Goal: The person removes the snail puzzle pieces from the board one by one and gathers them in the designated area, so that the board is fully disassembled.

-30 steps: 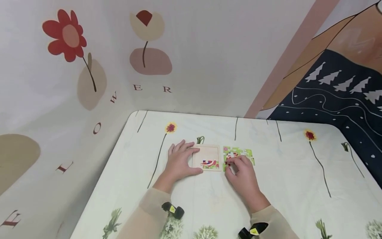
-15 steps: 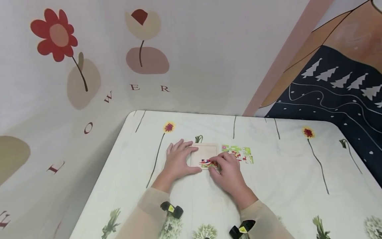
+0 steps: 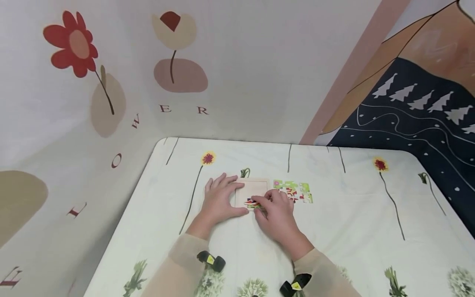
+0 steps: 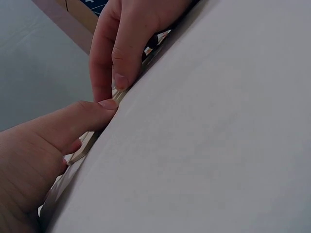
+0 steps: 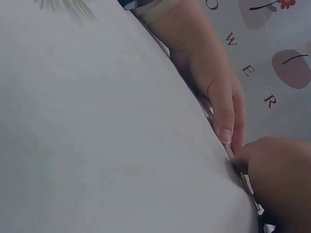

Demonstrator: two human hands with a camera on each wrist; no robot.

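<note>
A shallow square wooden puzzle tray [image 3: 256, 186] lies on the table. My left hand [image 3: 219, 202] holds it at the left side, thumb at the near edge and index finger at the upper left. In the left wrist view that thumb [image 4: 99, 110] presses along the tray's edge. Colourful puzzle pieces [image 3: 249, 202] lie in the tray's near part. Over its near right corner, my right hand [image 3: 277, 214] pinches a puzzle piece, mostly hidden under thumb and index finger, down at the pieces in the tray.
Loose puzzle pieces [image 3: 305, 189], green, white and red, lie close together just right of the tray, partly behind my right hand. The table [image 3: 352, 214] has a white flower-print cover. Printed hangings [image 3: 252, 90] rise behind its far edge.
My right hand has taken a piece from the near left of the loose pieces and moved left over the tray's near side. My left hand stays at the tray.
</note>
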